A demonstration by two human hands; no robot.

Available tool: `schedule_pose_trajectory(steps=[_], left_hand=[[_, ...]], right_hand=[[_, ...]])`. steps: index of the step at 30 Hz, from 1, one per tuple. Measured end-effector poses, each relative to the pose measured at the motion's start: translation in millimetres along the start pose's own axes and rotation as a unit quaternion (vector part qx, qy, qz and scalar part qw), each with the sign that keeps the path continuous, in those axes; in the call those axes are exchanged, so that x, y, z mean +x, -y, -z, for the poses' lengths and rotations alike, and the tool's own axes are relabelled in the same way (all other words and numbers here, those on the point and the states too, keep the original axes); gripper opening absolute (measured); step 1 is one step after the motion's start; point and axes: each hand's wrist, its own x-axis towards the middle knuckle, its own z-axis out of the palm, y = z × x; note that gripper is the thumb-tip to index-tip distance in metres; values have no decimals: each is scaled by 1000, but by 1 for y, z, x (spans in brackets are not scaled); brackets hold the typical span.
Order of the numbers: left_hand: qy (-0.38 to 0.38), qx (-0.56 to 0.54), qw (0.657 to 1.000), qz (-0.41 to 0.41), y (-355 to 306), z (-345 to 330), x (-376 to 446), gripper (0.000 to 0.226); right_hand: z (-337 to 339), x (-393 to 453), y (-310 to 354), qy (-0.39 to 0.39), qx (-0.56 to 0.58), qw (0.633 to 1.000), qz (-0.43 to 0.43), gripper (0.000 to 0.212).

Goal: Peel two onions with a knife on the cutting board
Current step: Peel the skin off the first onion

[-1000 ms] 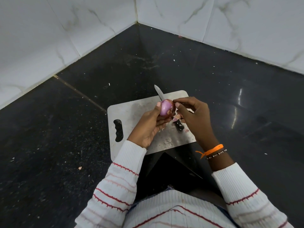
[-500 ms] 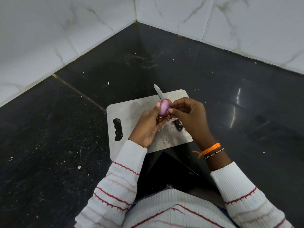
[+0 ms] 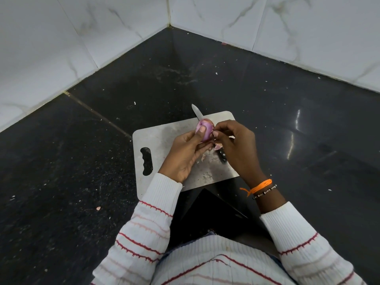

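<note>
A small purple onion (image 3: 206, 129) is held above the steel cutting board (image 3: 164, 138). My left hand (image 3: 186, 154) grips it, thumb on its front. My right hand (image 3: 234, 145) sits at the onion's right side, fingertips pinching at its skin. The knife (image 3: 196, 112) lies on the board under my hands; its blade tip sticks out past the far edge and its black handle (image 3: 223, 156) shows between my hands. Bits of onion skin (image 3: 217, 148) lie on the board. Only one onion is in view.
The board lies on a dark speckled stone counter (image 3: 82, 171) in a corner of white marbled wall tiles (image 3: 61, 38). Small scraps dot the counter. The board has a handle slot (image 3: 146, 161) at its left end.
My left hand has turned the onion so more of its purple side faces me, thumb now on its front. My right hand's fingertips have shifted to its right side.
</note>
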Motion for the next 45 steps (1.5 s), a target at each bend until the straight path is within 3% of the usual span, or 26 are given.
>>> schedule_pose_trajectory(steps=[4,9,15,19,24,27,45], left_hand=[[7,9,1000,6,0,0,0,23],[1,-48,999,9,-7,3,1,31],[-21,18,999,-40,-7,3,-2,30],[-38,84,994,-58,-6,3,-3,29],[-45,147,985,-77,-5,1,-5,35],[-48,148,984,-82,-8,-1,-8,24],[-66,178,976,-103,-6,0,-8,39]], right_hand=[[2,0,-1,23,-42,998,37,11],[7,1,-3,36,-9,999,21,13],[3,2,-8,-24,27,999,-32,16],[1,3,-6,-37,10,999,-30,24],[-1,-1,1,-51,31,998,-6,15],[-1,-2,3,-56,28,998,14,14],[1,-2,-9,-50,-23,997,61,9]])
